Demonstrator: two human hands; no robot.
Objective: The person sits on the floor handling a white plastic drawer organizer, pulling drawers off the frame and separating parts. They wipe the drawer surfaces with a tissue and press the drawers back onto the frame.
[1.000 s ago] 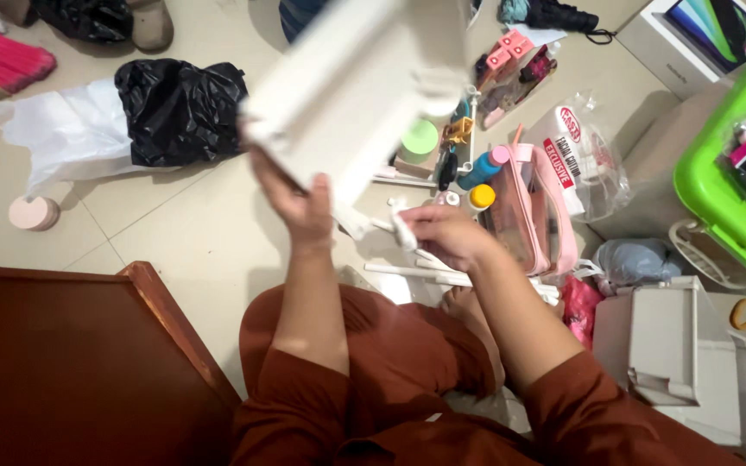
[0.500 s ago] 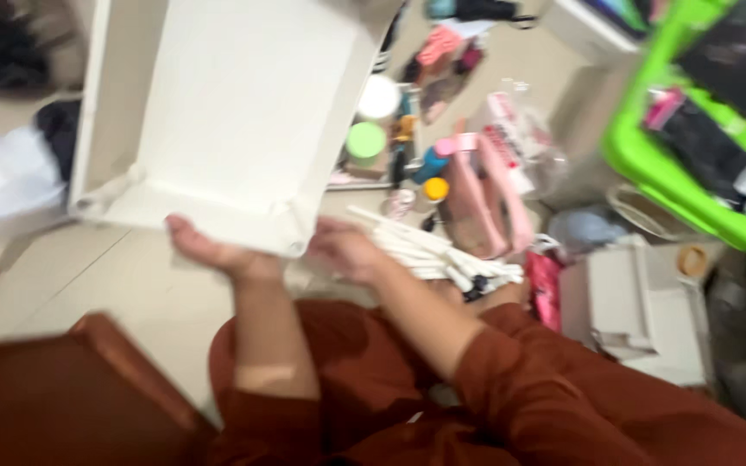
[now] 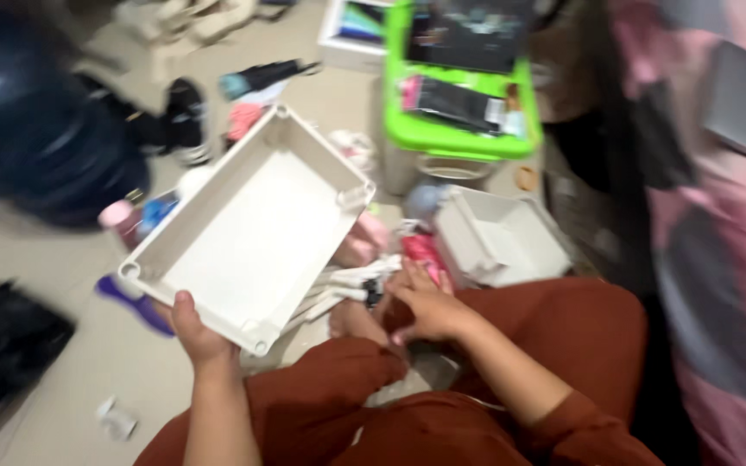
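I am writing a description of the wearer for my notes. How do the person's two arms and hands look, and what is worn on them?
Both hands are bare: the left hand and the right hand show no gloves, and no rings or watch can be made out in the blurred picture. The left forearm is uncovered. A loose rust-brown fabric sleeve covers the right upper arm, matching the rust-brown clothing over the legs.

The tray in the left hand is plain off-white inside and out. The sleeves and trousers are rust-brown, unpatterned. At one o'clock from the tray sits a bright lime-green bin holding dark items and a pink one. At three o'clock, a pale grey-white box. At nine o'clock, a purple piece on beige floor tiles — and far right, cloth in pink and grey patches.
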